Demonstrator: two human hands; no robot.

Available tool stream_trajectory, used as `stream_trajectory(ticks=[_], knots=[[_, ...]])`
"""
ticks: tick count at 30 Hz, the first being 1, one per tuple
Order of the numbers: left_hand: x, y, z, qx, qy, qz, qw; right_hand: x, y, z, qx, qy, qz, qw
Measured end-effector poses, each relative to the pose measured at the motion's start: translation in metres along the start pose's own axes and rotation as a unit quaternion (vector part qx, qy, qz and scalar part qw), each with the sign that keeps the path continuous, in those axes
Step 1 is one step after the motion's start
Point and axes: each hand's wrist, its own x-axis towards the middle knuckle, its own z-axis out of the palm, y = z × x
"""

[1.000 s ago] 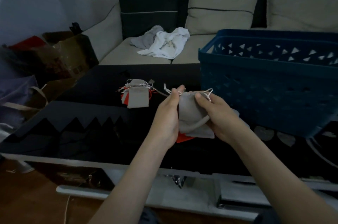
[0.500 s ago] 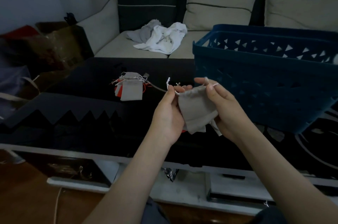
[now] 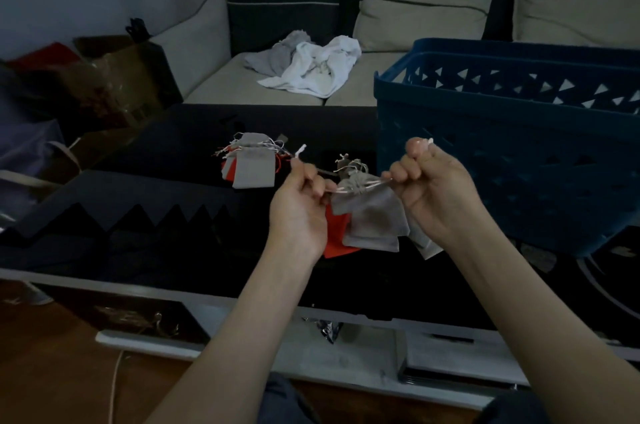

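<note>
A small grey drawstring pouch [image 3: 375,219] hangs between my hands above the black table [image 3: 145,250], its mouth cinched tight. My left hand [image 3: 301,212] pinches the white cord on the pouch's left side. On the right side, my right hand [image 3: 433,195] grips the other cord, pulled outward. Under the pouch lie a red pouch [image 3: 336,236] and another grey one [image 3: 424,243]. A pile of grey and red pouches [image 3: 251,165] sits on the table farther back left.
A large blue plastic basket [image 3: 519,146] stands on the table at the right, close to my right hand. Behind is a beige sofa with a white and grey cloth [image 3: 311,68]. Bags [image 3: 114,87] lie at the left.
Both hands moved apart from the pouch's open mouth to its cords and pulled them sideways. The pouch mouth, open before, is now drawn shut.
</note>
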Motion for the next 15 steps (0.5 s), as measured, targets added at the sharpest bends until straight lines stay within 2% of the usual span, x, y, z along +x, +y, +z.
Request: stream_trajectory(ticks=[4,8,11,15], knots=[[0.000,-0.002,-0.007,0.167,-0.040,-0.005,0.985,-0.002,0.006,0.006,-0.187,-0.047,-0.025,0.981],[-0.006,-0.005,-0.015,0.367,-0.073,0.047,0.926,-0.007,0.013,0.006,-0.310,-0.077,-0.002,0.948],[-0.014,-0.006,-0.012,0.418,-0.111,0.047,0.901,-0.011,0.015,0.008,-0.316,-0.066,0.015,0.946],[-0.024,-0.008,0.000,0.427,-0.155,-0.013,0.891,-0.016,0.018,0.012,-0.345,-0.059,0.013,0.936]])
